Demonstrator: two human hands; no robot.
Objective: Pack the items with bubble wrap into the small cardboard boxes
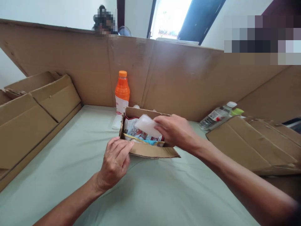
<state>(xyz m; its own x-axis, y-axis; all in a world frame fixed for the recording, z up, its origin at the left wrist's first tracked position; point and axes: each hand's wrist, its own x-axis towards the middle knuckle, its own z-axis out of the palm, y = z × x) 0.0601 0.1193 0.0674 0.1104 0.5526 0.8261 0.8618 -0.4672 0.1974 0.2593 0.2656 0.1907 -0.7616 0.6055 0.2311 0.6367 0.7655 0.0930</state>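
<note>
A small cardboard box (155,151) stands in the middle with its front flap folded outward. My left hand (116,157) is closed on its front left corner, fingertips at the rim. Over the opening, my right hand (174,127) pinches a whitish, translucent block-like piece (146,124), smeared by motion; its exact kind is unclear. Inside the box lie printed packets (131,125) and something bright blue (150,142), partly hidden by the piece and the flap. Just behind the box's left end stands an orange drink bottle (122,91) with a pale label.
Cardboard boxes (39,110) line the left side, and another cardboard box (242,141) is at the right. A clear water bottle (218,116) leans there, near a light green item (237,111). A tall cardboard wall (188,75) closes off the back. Pale green cloth (150,191) covers the surface.
</note>
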